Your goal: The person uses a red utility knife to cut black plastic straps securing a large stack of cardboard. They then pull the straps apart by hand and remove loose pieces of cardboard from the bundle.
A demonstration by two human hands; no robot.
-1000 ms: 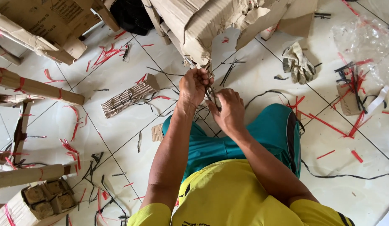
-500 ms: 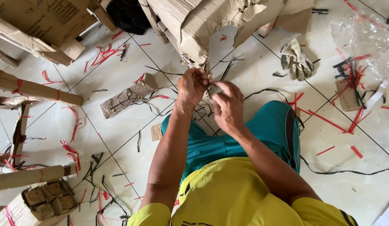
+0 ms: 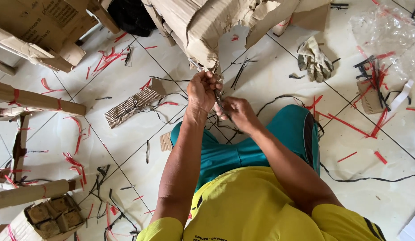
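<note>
My left hand (image 3: 202, 91) is closed around a thin black plastic strap (image 3: 220, 103), high up, just under the torn edge of the big brown cardboard-wrapped bundle (image 3: 203, 31). My right hand (image 3: 236, 114) pinches the same strap lower down, nearer my teal-trousered knee (image 3: 290, 134). The strap runs slantwise between the fists, from the bundle toward me; my left is closer to the cardboard. My fingers hide its ends, and any tool cannot be made out. Red and black strap scraps (image 3: 107, 58) litter the white tiled floor (image 3: 270, 67).
</note>
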